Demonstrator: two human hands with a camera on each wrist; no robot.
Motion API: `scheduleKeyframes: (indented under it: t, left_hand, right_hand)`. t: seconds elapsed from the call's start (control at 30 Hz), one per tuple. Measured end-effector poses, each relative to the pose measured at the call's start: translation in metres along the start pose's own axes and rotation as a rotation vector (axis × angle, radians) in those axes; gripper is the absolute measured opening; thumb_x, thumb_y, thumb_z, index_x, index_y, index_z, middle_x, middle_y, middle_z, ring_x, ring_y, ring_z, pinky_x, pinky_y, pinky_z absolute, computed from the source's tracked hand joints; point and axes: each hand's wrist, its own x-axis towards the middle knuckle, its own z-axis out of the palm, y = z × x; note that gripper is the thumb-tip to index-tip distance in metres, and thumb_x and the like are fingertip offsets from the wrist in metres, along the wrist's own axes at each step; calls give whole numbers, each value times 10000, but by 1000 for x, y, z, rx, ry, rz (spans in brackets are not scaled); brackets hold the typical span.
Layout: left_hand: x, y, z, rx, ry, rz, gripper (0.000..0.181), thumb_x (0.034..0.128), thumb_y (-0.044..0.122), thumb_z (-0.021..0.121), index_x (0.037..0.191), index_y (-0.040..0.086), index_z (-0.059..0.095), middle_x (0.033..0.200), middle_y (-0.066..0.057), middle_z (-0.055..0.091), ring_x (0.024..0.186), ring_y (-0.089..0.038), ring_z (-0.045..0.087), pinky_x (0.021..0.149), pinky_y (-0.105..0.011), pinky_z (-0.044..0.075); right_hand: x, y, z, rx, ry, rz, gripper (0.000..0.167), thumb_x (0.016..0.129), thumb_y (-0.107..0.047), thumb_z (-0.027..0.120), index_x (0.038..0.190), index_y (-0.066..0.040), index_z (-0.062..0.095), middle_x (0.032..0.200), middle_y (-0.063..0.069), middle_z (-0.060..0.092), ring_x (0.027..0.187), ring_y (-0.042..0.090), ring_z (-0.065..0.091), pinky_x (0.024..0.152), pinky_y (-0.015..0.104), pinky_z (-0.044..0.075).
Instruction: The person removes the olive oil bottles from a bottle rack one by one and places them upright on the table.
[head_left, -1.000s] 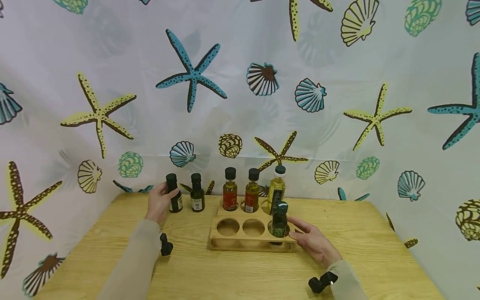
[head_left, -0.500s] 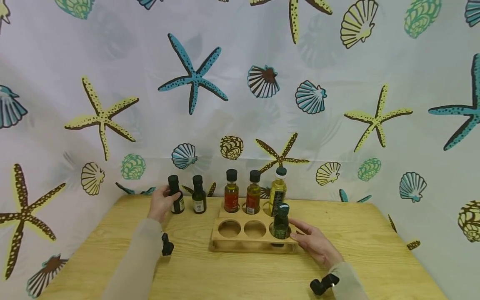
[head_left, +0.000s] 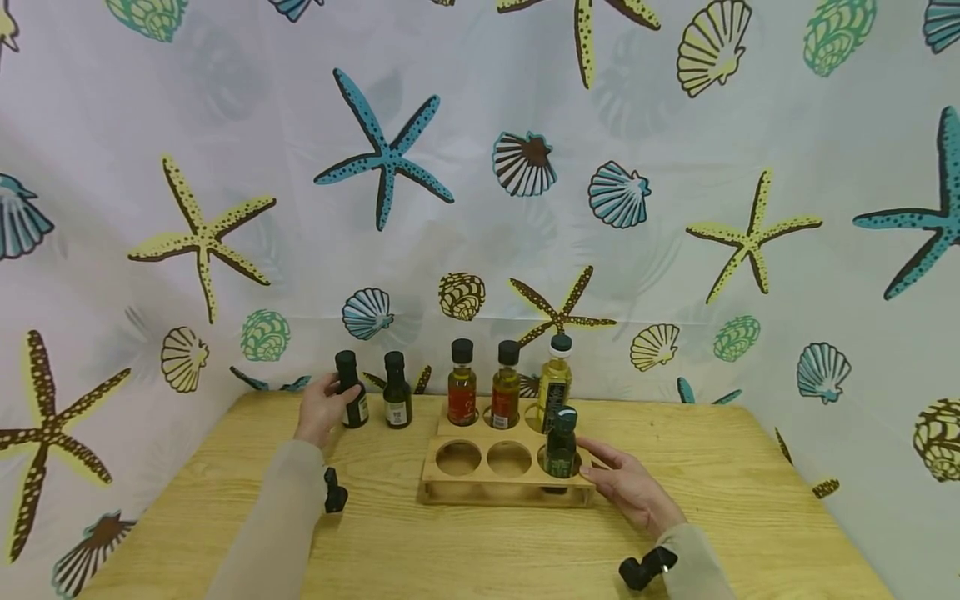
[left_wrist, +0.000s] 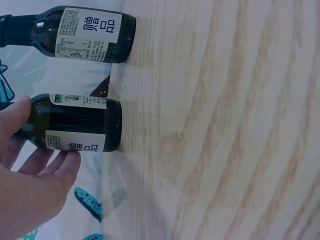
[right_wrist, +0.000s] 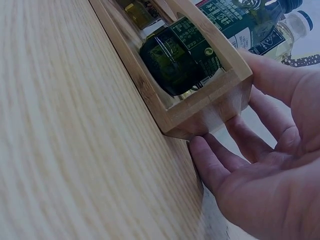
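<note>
My left hand (head_left: 321, 410) grips a dark green glass bottle (left_wrist: 77, 117) with a black cap, standing upright at the table's back left. Its thumb and fingers lie around the bottle's upper part. A matching bottle (head_left: 397, 404) stands just to its right. My right hand (head_left: 632, 490) touches the right end of a two-tier wooden bottle rack (head_left: 483, 457). In the right wrist view its slightly bent fingers (right_wrist: 210, 162) rest against the rack's end face. Beside that hand, a green bottle (head_left: 560, 452) sits in the front right hole.
Two red-labelled bottles, one left (head_left: 462, 398) and one right (head_left: 505, 398), fill back-row holes beside a yellow oil bottle (head_left: 556, 390). Two front holes are bare. The wooden table (head_left: 420, 550) ends against a sheet (head_left: 480, 225) printed with starfish and shells.
The head view has shifted slightly. Both hands, the bottles and the rack keep their places.
</note>
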Motion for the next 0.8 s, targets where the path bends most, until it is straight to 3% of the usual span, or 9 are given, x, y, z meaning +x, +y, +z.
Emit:
scheduleKeyframes:
  t: [0.4, 0.8]
  left_hand:
    - [2, 4, 5, 18, 60, -16, 623, 993, 249, 590, 1532, 71, 333, 1541, -241, 349, 1383, -456, 375, 1125, -580, 323]
    - [-4, -5, 5, 48, 39, -35, 685, 975, 266, 617, 1518, -10, 304, 1498, -310, 367, 1367, -468, 381, 1117, -571, 340]
  right_hand:
    - [2, -1, -3, -7, 23, 5, 626, 962, -102, 623, 1526, -77, 352, 1644, 164, 77, 1489, 396, 144, 1185, 550, 187]
    - [2, 2, -2, -9, -5, -3, 647, 961, -113, 628, 1533, -67, 328, 1642, 179, 66, 1489, 396, 150, 1190, 552, 174]
